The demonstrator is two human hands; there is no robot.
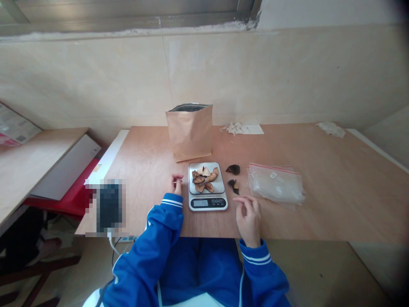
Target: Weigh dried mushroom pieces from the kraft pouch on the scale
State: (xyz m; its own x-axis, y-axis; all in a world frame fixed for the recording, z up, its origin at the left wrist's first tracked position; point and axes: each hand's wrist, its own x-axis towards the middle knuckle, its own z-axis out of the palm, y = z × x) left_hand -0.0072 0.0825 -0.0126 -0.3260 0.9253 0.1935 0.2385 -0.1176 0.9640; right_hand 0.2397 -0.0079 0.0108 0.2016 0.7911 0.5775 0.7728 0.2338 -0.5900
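Note:
A white kitchen scale (207, 202) lies on the table in front of me, its display lit with small digits that seem to read 148. Several curled, dried brown pieces (204, 180) with pale insides rest on its steel plate. My left hand (176, 184) is just left of the scale, fingers loosely bent and holding nothing visible. To the right of the scale, my right hand (249, 217) hovers or rests near the table's front, index finger stretched out towards a dark dried piece (234, 186). Another dark piece (233, 169) lies just behind that one. Nothing shows in the right hand.
An open brown paper pouch (191, 134) stands behind the scale. Clear zip bags (276, 183) lie stacked at right. A blurred dark device (109, 207) with a white cable sits at the table's left edge. Whitish scraps (234, 128) lie by the wall. Another table (41, 157) is at left.

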